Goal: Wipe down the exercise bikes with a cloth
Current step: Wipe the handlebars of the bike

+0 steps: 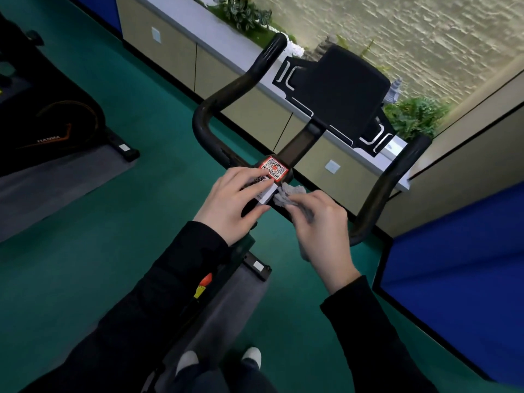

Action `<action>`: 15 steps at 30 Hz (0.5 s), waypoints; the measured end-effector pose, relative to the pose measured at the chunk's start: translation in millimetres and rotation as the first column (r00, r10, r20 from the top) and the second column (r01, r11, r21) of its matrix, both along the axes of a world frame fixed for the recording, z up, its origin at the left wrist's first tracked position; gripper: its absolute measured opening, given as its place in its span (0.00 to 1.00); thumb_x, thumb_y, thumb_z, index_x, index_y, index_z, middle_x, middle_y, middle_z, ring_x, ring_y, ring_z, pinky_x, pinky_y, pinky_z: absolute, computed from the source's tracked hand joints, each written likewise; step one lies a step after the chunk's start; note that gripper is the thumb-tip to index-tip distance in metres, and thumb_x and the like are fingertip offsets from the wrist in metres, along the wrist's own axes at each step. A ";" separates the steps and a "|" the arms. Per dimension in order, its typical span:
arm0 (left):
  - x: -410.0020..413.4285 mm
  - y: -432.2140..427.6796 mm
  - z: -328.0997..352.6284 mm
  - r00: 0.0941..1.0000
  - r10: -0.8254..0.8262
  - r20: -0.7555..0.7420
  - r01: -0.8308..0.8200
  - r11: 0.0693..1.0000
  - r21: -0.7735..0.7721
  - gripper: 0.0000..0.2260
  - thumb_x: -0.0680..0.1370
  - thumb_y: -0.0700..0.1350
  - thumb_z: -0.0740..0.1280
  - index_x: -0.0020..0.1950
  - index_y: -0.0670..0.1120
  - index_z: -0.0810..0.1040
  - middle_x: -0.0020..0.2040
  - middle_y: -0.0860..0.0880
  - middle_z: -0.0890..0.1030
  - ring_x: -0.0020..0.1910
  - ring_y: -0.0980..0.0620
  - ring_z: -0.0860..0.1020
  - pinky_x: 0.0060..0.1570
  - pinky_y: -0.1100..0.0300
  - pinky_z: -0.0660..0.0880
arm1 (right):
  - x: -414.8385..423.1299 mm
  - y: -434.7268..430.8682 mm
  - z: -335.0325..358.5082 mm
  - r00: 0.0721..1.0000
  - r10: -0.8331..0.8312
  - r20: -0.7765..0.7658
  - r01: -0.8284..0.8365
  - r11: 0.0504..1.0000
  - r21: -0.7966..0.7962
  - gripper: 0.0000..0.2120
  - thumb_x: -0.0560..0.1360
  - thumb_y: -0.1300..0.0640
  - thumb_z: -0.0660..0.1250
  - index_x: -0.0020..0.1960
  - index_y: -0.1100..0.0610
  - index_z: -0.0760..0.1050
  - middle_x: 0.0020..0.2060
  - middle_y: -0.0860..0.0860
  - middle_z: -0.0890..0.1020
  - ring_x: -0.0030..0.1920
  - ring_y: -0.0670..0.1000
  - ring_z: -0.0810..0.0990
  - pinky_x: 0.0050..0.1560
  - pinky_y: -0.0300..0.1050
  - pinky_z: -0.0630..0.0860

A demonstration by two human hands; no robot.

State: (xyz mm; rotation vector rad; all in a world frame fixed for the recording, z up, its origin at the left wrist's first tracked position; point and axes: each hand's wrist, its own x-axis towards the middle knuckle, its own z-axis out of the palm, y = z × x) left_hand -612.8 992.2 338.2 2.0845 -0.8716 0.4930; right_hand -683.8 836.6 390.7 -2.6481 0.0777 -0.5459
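Shoes (252, 357) show at the bottom edge, toes beside the grey mat (241, 296) under the bike (300, 143). Both hands meet at the middle of the bar (204, 117).

The left hand (234, 204) lies on the centre block with its fingers fairly straight and spread over a white label (266, 195), and it grips nothing. It probably steadies the bar so it does not swing under the rubbing. The right hand (323, 228) is curled round the cloth (285, 194), which is bunched into a wad and pushed against the bar just right of the label, below the red code sticker (274, 168). A wad gets into the joint between stem and bar better than a flat sheet would.

The wipe seems to be at the centre, and both horns and the console (340, 89) look yet to be done.

The right horn curves off just beside the right hand, so the cloth can slide that way unhindered. A blue panel (453, 265) stands near that end and may crowd the elbow. Leftward the steadying hand blocks the way and would have to lift first. Open green floor lies on the left, with a second bike (65, 120) well apart. Beyond the console, a ledge (198, 32) with plants stands close behind.
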 end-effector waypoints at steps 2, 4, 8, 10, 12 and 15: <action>-0.1 -0.9 -1.1 1.000 0.007 0.005 -0.007 1.000 -0.011 0.17 0.72 0.42 0.73 0.60 0.40 0.79 0.61 0.45 0.77 0.58 0.42 0.73 0.52 0.42 0.73 | -6.9 -9.8 1.3 0.999 -0.040 0.003 0.041 0.999 -0.023 0.06 0.73 0.59 0.71 0.50 0.58 0.82 0.43 0.51 0.82 0.44 0.50 0.81 0.48 0.41 0.75; -1.5 -1.6 -2.5 1.000 0.021 -0.003 -0.021 1.000 -0.022 0.17 0.72 0.42 0.72 0.60 0.41 0.78 0.62 0.45 0.77 0.59 0.44 0.72 0.54 0.42 0.73 | -5.2 -11.1 3.7 0.998 -0.066 0.020 0.066 0.998 -0.017 0.06 0.72 0.60 0.72 0.49 0.59 0.83 0.43 0.52 0.83 0.44 0.51 0.81 0.49 0.36 0.72; -2.9 -1.0 -5.0 0.999 0.034 -0.013 -0.034 0.999 -0.037 0.17 0.73 0.43 0.71 0.61 0.42 0.78 0.63 0.47 0.76 0.61 0.48 0.70 0.57 0.47 0.71 | 15.7 5.4 5.9 1.000 -0.016 0.013 0.015 1.000 0.025 0.06 0.72 0.62 0.72 0.48 0.60 0.83 0.40 0.54 0.83 0.42 0.52 0.80 0.46 0.38 0.72; -1.9 -1.0 -4.9 1.000 0.028 -0.011 -0.028 0.999 -0.038 0.18 0.72 0.43 0.72 0.61 0.42 0.78 0.63 0.47 0.76 0.60 0.47 0.70 0.56 0.47 0.71 | 16.5 2.3 6.8 1.000 -0.011 -0.007 0.011 1.000 0.005 0.06 0.72 0.60 0.72 0.49 0.59 0.83 0.41 0.53 0.83 0.42 0.52 0.80 0.46 0.43 0.74; -1.5 -1.9 -5.1 1.000 0.027 -0.007 -0.028 0.999 -0.046 0.17 0.72 0.43 0.72 0.61 0.42 0.78 0.62 0.47 0.77 0.60 0.48 0.70 0.55 0.47 0.71 | 10.5 -9.6 7.6 0.999 -0.041 -0.033 0.039 0.998 -0.058 0.06 0.73 0.59 0.71 0.49 0.58 0.83 0.41 0.53 0.83 0.43 0.52 0.80 0.46 0.43 0.75; -2.4 -2.7 -5.7 0.999 0.034 -0.018 -0.035 0.997 -0.062 0.17 0.72 0.43 0.71 0.61 0.42 0.78 0.62 0.47 0.77 0.60 0.49 0.70 0.56 0.48 0.71 | 9.4 -16.1 11.8 0.997 -0.076 -0.033 0.074 0.996 -0.046 0.05 0.72 0.59 0.72 0.46 0.58 0.83 0.40 0.52 0.84 0.42 0.52 0.81 0.44 0.34 0.69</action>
